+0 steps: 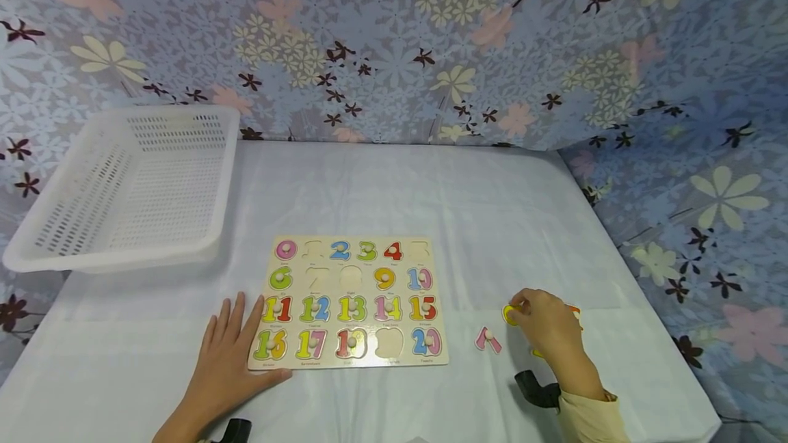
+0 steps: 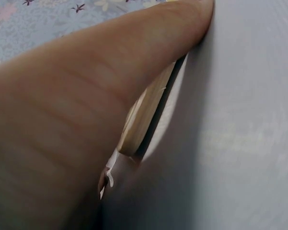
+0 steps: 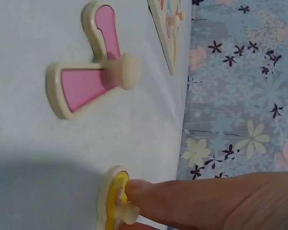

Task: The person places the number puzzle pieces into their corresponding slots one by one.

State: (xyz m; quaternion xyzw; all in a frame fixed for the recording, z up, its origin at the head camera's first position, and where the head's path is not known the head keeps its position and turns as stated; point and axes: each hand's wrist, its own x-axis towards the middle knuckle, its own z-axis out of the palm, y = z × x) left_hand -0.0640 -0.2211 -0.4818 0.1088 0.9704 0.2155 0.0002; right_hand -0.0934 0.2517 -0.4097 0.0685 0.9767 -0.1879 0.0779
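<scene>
A wooden number puzzle board (image 1: pixel 364 320) with knobbed coloured numbers lies on the white cloth, several of its recesses bare. My left hand (image 1: pixel 224 361) rests at the board's lower left corner, fingers straight along the left side and thumb by the near edge. To the right, my right hand (image 1: pixel 550 327) pinches a yellow puzzle piece (image 3: pixel 116 191) near its pale knob, the thumb lying against it. The piece stands tilted in the right wrist view, partly covered by the fingers. Between board and right hand lies a pink 7-shaped piece (image 1: pixel 488 340), knob up.
A white plastic basket (image 1: pixel 212 224) stands at the back left. Edges of other pieces, one yellow (image 1: pixel 537 353) and one orange-red (image 1: pixel 575 310), show from behind the right hand. Flowered cloth (image 1: pixel 382 46) hangs behind the table and along its right side.
</scene>
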